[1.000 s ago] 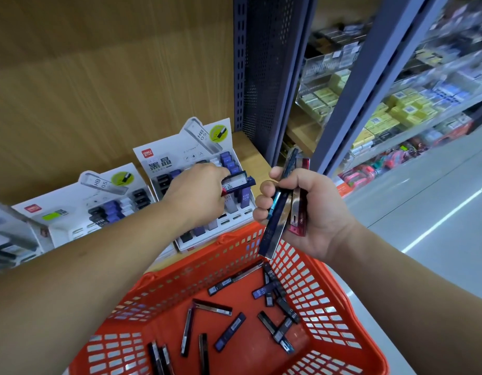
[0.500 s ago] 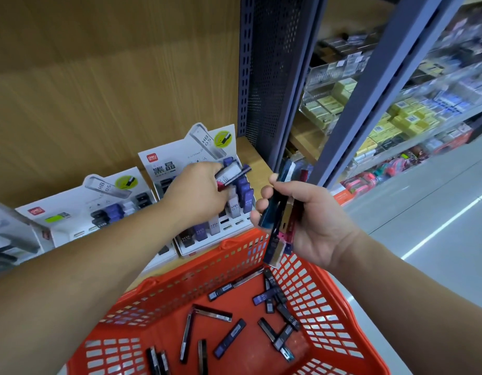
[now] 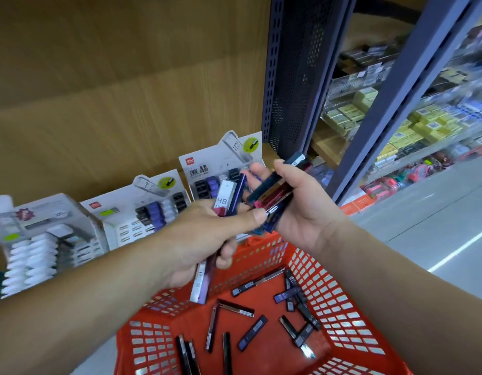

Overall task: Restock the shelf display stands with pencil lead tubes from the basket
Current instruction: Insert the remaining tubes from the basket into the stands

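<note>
Gripping pencil lead tubes in both hands, a person is working above a red basket (image 3: 329,290) in front of a wooden shelf unit (image 3: 126,104). The left hand (image 3: 204,239) is reaching in from the near left, its fingers (image 3: 225,253) curled and its thumb pressing on a white-and-red tube marked HB (image 3: 224,197) and a dark blue tube (image 3: 237,196) beside it. The lower end of a pale tube (image 3: 200,282) is sticking out beneath the palm, over the basket's far rim.

The right hand (image 3: 307,215) is hovering just to the right, palm turned up, its fingers (image 3: 257,170) half curled round a bundle of dark tubes (image 3: 272,193) lying slantwise across it. The left thumb tip is meeting that bundle, though whether it is touching cannot be told.

Loose tubes (image 3: 252,332) are lying scattered on the basket's floor. Three display stands are sitting in a row on the shelf behind the hands. The right stand (image 3: 207,163), just beyond the left hand, is showing black and purple tube caps. The middle stand (image 3: 120,209) is holding a smaller cluster, and the left stand (image 3: 44,212) is carrying rows of blurred white items. A blue upright post (image 3: 397,90) is rising at far right, with stocked aisle shelves (image 3: 429,123) beyond.
</note>
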